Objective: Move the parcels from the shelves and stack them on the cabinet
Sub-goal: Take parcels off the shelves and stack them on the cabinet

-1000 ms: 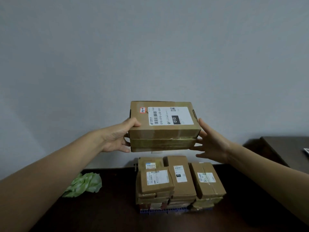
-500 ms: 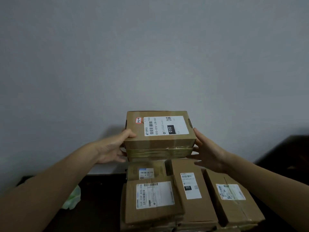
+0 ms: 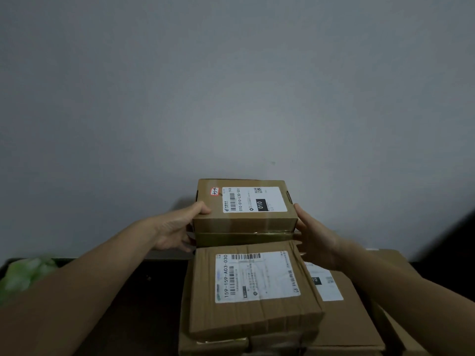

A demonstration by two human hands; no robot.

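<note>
I hold a brown cardboard parcel point(image 3: 244, 211) with a white "010" label, and a thinner taped parcel point(image 3: 244, 238) right under it. My left hand point(image 3: 177, 231) grips their left side, thumb on the top parcel's lid. My right hand point(image 3: 314, 238) presses flat against their right side with straight fingers. Both sit low, at the back of a stack of parcels point(image 3: 254, 291) on the dark cabinet point(image 3: 144, 286). Whether they rest on the stack I cannot tell. The nearest stacked parcel bears a label reading "159-159-A03-030".
A plain grey wall point(image 3: 231, 86) stands close behind the stack. More brown parcels point(image 3: 339, 314) lie to the right of the labelled one. A crumpled green bag point(image 3: 23, 276) lies at the cabinet's left end. A dark piece of furniture point(image 3: 462, 237) shows at the right edge.
Both hands have lowered the two held parcels toward the back of the stack. The stack now looks much larger and nearer, as my head has moved closer to the cabinet.
</note>
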